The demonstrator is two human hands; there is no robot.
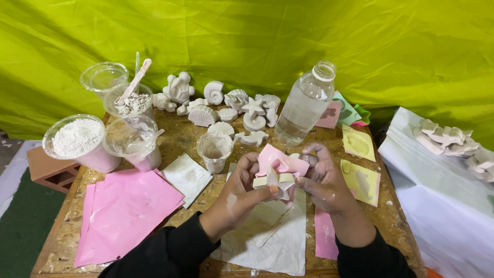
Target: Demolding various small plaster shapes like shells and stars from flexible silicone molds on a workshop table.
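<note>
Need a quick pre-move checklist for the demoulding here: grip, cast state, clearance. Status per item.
1. Both hands on mould: ok. Left hand and right hand grip the pink mould.
2. Mould peeled back from the cast: ok, the white star cast is partly exposed.
3. Cast intact: cannot tell, the back is hidden.
4. Landing spot below: ok, white sheet lies under the hands.
5. Clearance from open water bottle: ok, standing apart.
6. Small cup close to the left hand: not ok, near.
</note>
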